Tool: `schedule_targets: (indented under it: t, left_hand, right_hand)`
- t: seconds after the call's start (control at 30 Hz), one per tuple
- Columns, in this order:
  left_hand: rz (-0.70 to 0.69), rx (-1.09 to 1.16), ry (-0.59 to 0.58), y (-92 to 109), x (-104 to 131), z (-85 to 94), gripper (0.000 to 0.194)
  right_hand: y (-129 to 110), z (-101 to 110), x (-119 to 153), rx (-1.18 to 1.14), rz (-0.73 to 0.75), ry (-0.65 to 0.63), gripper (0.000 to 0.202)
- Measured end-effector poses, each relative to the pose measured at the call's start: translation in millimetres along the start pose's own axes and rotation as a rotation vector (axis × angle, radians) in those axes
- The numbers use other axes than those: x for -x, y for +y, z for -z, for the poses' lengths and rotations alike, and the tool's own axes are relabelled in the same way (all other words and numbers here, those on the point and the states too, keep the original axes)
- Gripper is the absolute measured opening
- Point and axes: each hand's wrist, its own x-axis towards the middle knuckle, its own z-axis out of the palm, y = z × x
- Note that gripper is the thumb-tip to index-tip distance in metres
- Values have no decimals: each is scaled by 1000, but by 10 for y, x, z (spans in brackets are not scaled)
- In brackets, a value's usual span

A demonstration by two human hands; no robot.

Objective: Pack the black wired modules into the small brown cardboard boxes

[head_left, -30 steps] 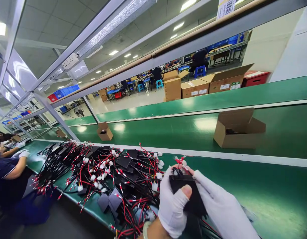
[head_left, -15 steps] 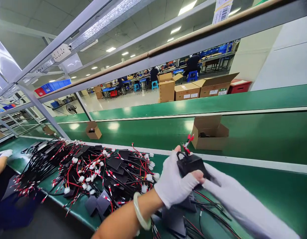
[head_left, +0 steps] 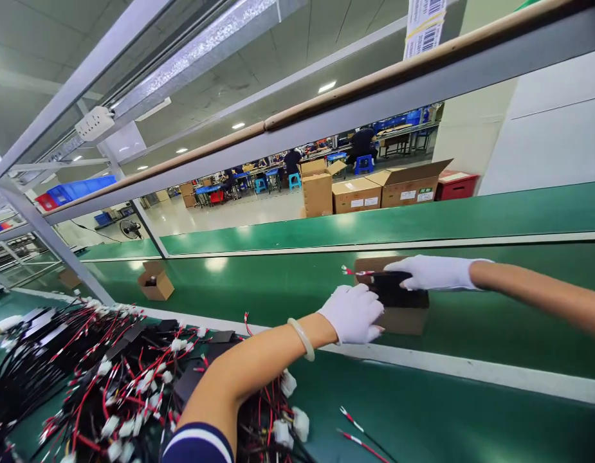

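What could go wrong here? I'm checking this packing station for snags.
1. The red wire ends stick out left of the black part held by the right hand; they may catch on the cardboard box rim.
2. The box sits on the green belt; the left hand only rests at its side, so it may slide.
3. The left forearm reaches over the wire pile and could drag pieces off.
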Motion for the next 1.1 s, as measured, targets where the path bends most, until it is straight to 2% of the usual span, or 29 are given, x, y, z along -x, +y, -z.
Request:
schedule_targets:
  t: [0.1, 0.17, 0.27, 0.33, 0.4, 0.53, 0.63, 0.73, 0.93, 1.1]
  left_hand:
    - [-8, -39, 13, -191, -114, -217, 33]
    - [-6, -48, 2, -320, -160, -313, 33]
    - [3, -42, -43, -474, -211, -406, 33]
    - [19, -31, -88, -536, -245, -436, 32]
    - [42, -23, -137, -570, -279, -444, 32]
    - [95, -22, -225, -615, -326, -431, 32]
    - [117, -18, -284, -664, -312, -429, 31]
    - [133, -20, -323, -705, -252, -422, 32]
    - [92, -61, -333, -782, 29, -302, 38]
    - [23, -120, -317, -859, 384, -248, 31]
  right_hand:
    - [196, -230, -273, 139, -88, -328, 24]
    - [283, -340, -412, 193, -149, -476, 20]
    - [332, -463, -563, 222, -198, -636, 8]
    - [329, -561, -635, 265, -208, -694, 4]
    - [312, -686, -682, 341, -204, -697, 11]
    - [232, -905, -690, 515, -151, -609, 18]
    - [113, -941, -666, 643, -48, -593, 14]
    - [-35, -929, -655, 731, 64, -619, 18]
    - [-168, -1060, -718, 799, 177, -691, 26]
    - [-174, -1233, -861, 854, 218, -706, 24]
